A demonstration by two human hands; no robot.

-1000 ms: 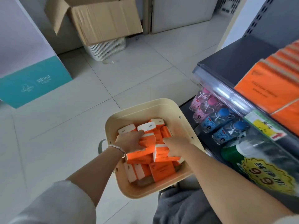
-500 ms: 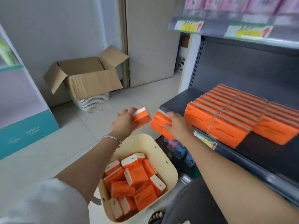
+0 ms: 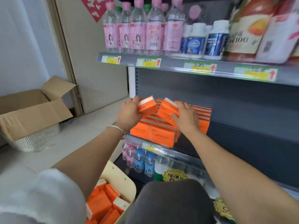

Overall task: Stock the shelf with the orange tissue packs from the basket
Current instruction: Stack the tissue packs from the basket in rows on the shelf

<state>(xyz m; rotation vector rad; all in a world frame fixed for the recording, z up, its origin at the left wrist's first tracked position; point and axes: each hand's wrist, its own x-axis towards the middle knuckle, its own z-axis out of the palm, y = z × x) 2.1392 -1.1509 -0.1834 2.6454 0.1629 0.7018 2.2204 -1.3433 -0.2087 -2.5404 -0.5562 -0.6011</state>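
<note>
**Left hand** (image 3: 129, 113): the fingers are curled round the end of one orange tissue pack (image 3: 148, 105). The pack is held tilted with its white edge uppermost. A silver bracelet (image 3: 116, 127) sits on the wrist behind the hand.

**Right hand** (image 3: 186, 118): the fingers and thumb are closed on a second orange pack (image 3: 166, 110), also tilted. The thumb presses on its printed face. Both held packs lie between the two hands with their corners very near each other. Contact between them cannot be confirmed.

**Stocked packs** (image 3: 155, 133): rows of the same orange packs lie directly below both hands on the grey shelf (image 3: 234, 138). The rows run on behind the right hand toward the back panel. The held packs are just above these rows, and whether they touch them cannot be told.

**Basket** (image 3: 120, 177): the cream basket is well below the left forearm, beside a grey-trousered knee (image 3: 169, 201). Loose packs (image 3: 100, 202) of the same orange lie in it.

**Surroundings:**
- Above the hands, pink-labelled bottles (image 3: 137, 34) and blue-labelled white bottles (image 3: 194, 41) stand on the upper shelf, with price tags (image 3: 148, 62) along its edge.
- Below the hands, small capped bottles (image 3: 139, 160) stand on the lower shelf.
- Well to the left of the left hand, an open cardboard box (image 3: 32, 110) rests on a white woven bin (image 3: 37, 138).
</note>
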